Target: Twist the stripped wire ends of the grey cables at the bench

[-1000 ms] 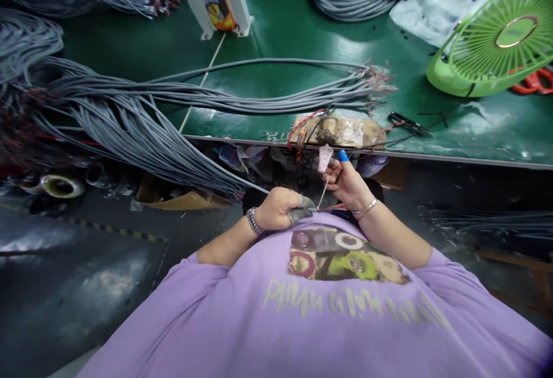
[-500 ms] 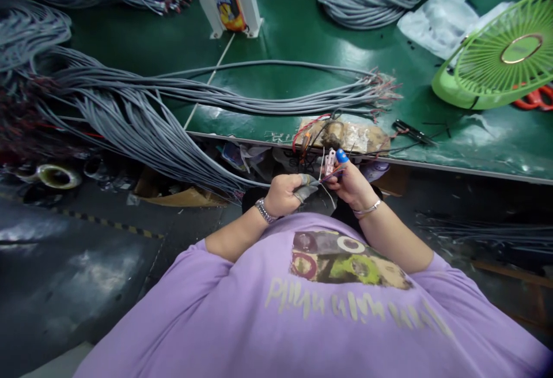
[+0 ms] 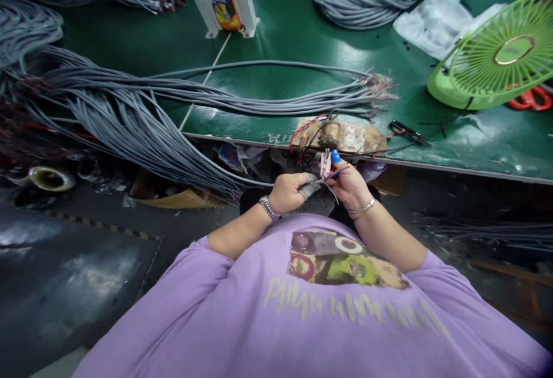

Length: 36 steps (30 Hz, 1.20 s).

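Fingers: left hand (image 3: 288,192) pinching grey cable (image 3: 262,184) | right hand (image 3: 351,186) pinching pink clip (image 3: 325,166), grip on wires (image 3: 339,172) unclear | green fan (image 3: 488,58), cut off right, partly hiding red scissors (image 3: 525,100)

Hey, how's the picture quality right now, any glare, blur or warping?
Head view: pale glare on the green table and dark floor; head view: shadow under the table's front edge, blurred cable bundles at far left; head view: the green fan looks stretched, and thin wires at the right hand are hard to trace.
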Tool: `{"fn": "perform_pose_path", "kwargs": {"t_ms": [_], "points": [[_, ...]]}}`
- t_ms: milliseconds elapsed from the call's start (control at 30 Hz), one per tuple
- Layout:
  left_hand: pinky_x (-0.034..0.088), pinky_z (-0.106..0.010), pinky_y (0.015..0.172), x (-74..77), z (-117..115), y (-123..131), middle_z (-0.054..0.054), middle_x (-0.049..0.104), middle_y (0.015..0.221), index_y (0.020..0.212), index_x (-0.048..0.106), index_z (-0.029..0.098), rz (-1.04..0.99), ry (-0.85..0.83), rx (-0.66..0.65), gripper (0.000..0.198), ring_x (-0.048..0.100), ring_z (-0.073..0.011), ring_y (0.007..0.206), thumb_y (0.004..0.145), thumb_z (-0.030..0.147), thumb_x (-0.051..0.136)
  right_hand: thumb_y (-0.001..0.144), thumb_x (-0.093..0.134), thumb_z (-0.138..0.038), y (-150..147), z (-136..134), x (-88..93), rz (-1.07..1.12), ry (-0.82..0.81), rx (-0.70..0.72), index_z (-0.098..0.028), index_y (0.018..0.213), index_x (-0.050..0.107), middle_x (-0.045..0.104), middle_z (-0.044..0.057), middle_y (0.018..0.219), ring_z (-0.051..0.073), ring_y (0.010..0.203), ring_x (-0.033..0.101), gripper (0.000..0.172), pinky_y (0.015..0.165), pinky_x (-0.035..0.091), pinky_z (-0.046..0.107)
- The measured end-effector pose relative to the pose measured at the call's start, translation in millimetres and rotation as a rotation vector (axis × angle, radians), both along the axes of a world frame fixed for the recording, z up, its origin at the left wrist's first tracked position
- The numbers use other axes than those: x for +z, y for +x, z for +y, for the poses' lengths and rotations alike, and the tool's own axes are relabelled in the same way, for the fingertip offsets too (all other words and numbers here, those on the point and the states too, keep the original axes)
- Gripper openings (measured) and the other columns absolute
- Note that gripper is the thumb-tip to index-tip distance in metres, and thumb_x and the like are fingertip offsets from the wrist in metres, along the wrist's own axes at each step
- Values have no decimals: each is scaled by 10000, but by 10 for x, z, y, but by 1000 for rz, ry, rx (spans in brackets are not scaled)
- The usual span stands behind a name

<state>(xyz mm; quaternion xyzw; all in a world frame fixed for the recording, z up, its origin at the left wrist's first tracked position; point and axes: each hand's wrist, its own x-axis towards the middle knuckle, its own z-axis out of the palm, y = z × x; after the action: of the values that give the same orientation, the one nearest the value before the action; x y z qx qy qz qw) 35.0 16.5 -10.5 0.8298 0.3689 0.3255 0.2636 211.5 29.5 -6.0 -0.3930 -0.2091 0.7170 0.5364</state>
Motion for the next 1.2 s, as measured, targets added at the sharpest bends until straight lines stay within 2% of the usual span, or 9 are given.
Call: {"fn": "perform_pose_path", "kwargs": {"t_ms": [167, 267, 467, 700, 833, 967, 1100, 1200], "points": [[457, -200, 600, 29, 10, 21, -38, 732, 728, 822, 729, 155, 23, 18, -12, 333, 651, -113, 635, 937, 435, 592, 716, 801, -608, -39, -18, -1, 65, -50, -11, -162, 707, 564, 511, -45, 551, 23, 417, 315, 505, 358, 151, 170], [474, -200, 616, 69, -28, -5, -41, 740, 752, 859, 731, 157, 8, 11, -45, 306, 660, -114, 640, 945, 409, 580, 732, 750, -670, -40, -52, -17, 112, -104, -16, -180, 716, 544, 522, -42, 560, 37, 418, 348, 531, 351, 165, 162], [480, -196, 591, 97, -239, -204, -42, 729, 694, 857, 730, 156, 50, 66, -132, 268, 663, -116, 604, 942, 341, 556, 771, 651, -747, 13, -104, -102, 168, -56, 77, -182, 781, 570, 564, -27, 631, 35, 423, 329, 570, 337, 164, 154], [526, -223, 626, 60, -459, -381, -41, 728, 690, 878, 731, 162, -2, 195, -170, 206, 695, -141, 626, 919, 322, 609, 763, 713, -683, 71, -113, -248, 191, -123, 83, -183, 801, 567, 600, -10, 693, 33, 443, 338, 523, 340, 153, 148], [542, -214, 656, 49, -475, -399, -45, 734, 802, 972, 719, 177, -126, 108, -21, 164, 694, -129, 707, 901, 311, 656, 784, 727, -629, 90, -138, -267, 200, -165, 55, -185, 770, 544, 618, 0, 702, 42, 461, 361, 481, 360, 195, 154], [523, -217, 646, 26, -443, -402, -36, 689, 829, 931, 692, 173, -275, -24, 100, 172, 649, -109, 683, 869, 332, 710, 800, 707, -634, 111, -171, -207, 175, -162, 57, -183, 745, 528, 629, 10, 697, 41, 455, 363, 488, 365, 174, 150], [469, -190, 531, 51, -378, -340, 10, 629, 670, 948, 643, 161, -336, -329, 19, 282, 577, -78, 523, 950, 436, 578, 799, 665, -694, 125, -165, -73, 118, -106, 119, -174, 787, 566, 594, -4, 658, 29, 427, 320, 529, 359, 117, 154], [457, -188, 503, 101, -308, -238, 22, 589, 607, 888, 605, 155, -338, -476, -68, 394, 547, -75, 483, 939, 542, 546, 766, 686, -711, 119, -131, 0, 47, -52, 144, -177, 769, 553, 570, -13, 625, 32, 421, 313, 551, 358, 109, 168]]}}
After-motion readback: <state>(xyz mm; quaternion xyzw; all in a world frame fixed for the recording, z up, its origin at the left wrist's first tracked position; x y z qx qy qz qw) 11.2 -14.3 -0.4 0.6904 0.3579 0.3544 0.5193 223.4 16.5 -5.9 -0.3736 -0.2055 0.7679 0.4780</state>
